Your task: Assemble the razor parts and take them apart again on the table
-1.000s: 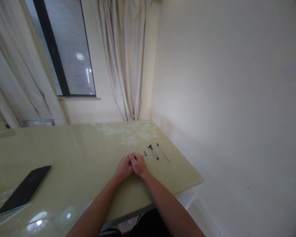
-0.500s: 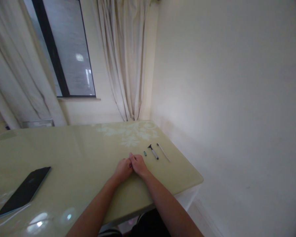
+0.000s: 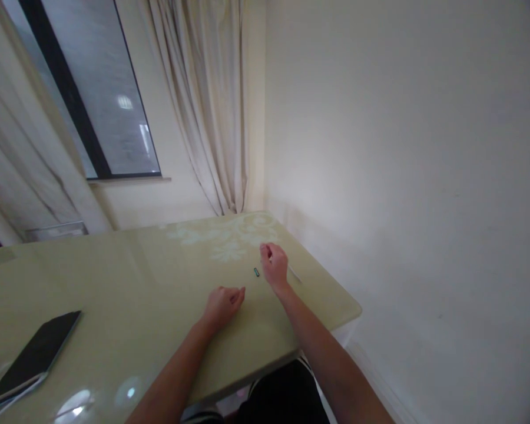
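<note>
My right hand [image 3: 274,265] is stretched forward over the pale green table [image 3: 136,277], fingers curled in a pinch where a small black-tipped white tool lay; that tool is hidden under the hand. Just left of it lies a tiny green piece [image 3: 257,271]. Part of a thin white stick [image 3: 295,274] pokes out to the right of the hand. My left hand [image 3: 223,302] rests on the table nearer to me in a loose fist, with nothing showing in it.
A dark flat tablet [image 3: 30,358] lies near the front left edge. The table's right edge runs close to a bare wall [image 3: 401,176]. Curtains [image 3: 212,106] and a window [image 3: 92,88] stand behind the far side.
My hands, clasped together before, have come apart. The right hand moved forward and right onto the black-tipped tool; the left stayed near its place. The view shifted a little.
</note>
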{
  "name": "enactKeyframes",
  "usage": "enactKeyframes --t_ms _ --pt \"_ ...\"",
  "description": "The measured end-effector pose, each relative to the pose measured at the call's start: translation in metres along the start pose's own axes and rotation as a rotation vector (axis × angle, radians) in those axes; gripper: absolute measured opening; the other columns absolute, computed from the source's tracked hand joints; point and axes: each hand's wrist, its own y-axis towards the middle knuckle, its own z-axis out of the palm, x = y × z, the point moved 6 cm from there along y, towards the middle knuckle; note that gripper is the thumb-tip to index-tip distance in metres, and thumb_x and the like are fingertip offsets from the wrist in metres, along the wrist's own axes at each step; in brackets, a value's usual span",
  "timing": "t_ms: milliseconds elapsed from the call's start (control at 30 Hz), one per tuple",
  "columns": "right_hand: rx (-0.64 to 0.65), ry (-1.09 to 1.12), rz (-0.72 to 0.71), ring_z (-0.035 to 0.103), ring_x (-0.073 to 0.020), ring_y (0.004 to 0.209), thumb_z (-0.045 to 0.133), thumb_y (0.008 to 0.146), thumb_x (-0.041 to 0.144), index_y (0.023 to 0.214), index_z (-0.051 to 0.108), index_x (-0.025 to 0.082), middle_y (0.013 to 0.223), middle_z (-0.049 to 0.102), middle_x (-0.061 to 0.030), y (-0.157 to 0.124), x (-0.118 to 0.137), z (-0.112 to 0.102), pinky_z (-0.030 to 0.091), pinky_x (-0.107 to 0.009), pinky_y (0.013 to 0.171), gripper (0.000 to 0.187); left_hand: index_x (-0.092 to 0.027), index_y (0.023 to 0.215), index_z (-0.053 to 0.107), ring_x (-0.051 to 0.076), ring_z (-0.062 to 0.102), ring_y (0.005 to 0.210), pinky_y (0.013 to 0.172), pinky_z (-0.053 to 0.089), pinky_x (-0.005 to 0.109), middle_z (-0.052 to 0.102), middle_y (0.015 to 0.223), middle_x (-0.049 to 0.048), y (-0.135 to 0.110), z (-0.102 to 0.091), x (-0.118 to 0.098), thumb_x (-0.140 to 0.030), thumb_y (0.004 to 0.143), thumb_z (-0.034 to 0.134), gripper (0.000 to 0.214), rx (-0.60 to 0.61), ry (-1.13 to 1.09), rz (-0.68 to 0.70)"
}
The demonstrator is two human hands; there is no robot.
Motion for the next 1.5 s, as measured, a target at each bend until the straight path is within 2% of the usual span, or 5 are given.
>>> enactKeyframes --t_ms 200,367,700,1100,1500 --pt "0.165 -0.349 -0.032 0.061 -0.0217 0.089 0.050 0.102 0.030 0.093 0.071 0.019 0.086 0.072 -0.0072 -0.007 -0.052 -0.012 0.038 -0.032 0.085 0.026 -0.018 0.107 0.071 0.019 0.067 0.091 0.083 0.047 0.029 0.073 0.095 0.0085 0.025 0.009 -0.002 -0.025 0.102 0.030 0.042 -0.009 -0.072 -0.020" --pt "0.312 -0.437 0.019 0.061 -0.0239 0.099 0.054 0.100 0.025 0.100 0.071 0.018 0.102 0.073 -0.0103 -0.021 -0.057 0.006 0.038 -0.033 0.086 0.018 -0.012 0.146 0.052 0.032 0.056 0.129 0.108 0.041 0.043 0.060 0.136 0.0213 0.060 0.021 -0.007 -0.038 0.091 0.057 0.060 -0.023 -0.059 -0.120" --pt "0.396 -0.477 -0.021 0.059 -0.0265 0.111 0.057 0.099 0.026 0.107 0.069 0.019 0.112 0.071 -0.0116 -0.026 -0.057 0.009 0.038 -0.036 0.093 0.017 -0.020 0.113 0.073 0.033 0.058 0.124 0.105 0.043 0.048 0.065 0.132 0.0159 0.075 0.019 -0.008 -0.036 0.085 0.068 0.032 0.027 -0.078 -0.134" --pt "0.482 -0.587 -0.030 0.058 -0.0278 0.110 0.055 0.097 0.021 0.111 0.067 0.018 0.114 0.071 -0.0134 -0.025 -0.059 0.013 0.037 -0.037 0.092 0.019 -0.014 0.112 0.073 0.028 0.070 0.099 0.092 0.053 0.039 0.074 0.117 0.0153 -0.014 -0.072 0.135 -0.047 0.084 0.064 0.044 -0.169 -0.065 -0.369" --pt "0.489 -0.275 -0.111 0.059 -0.0200 0.100 0.050 0.100 0.017 0.113 0.064 0.017 0.108 0.066 -0.0097 -0.028 -0.019 0.037 0.041 -0.030 0.090 0.020 -0.015 0.111 0.076 0.024 0.070 0.088 0.086 0.054 0.033 0.076 0.110 0.0125 -0.019 -0.079 0.163 -0.050 0.075 0.070 0.051 -0.140 -0.038 -0.366"
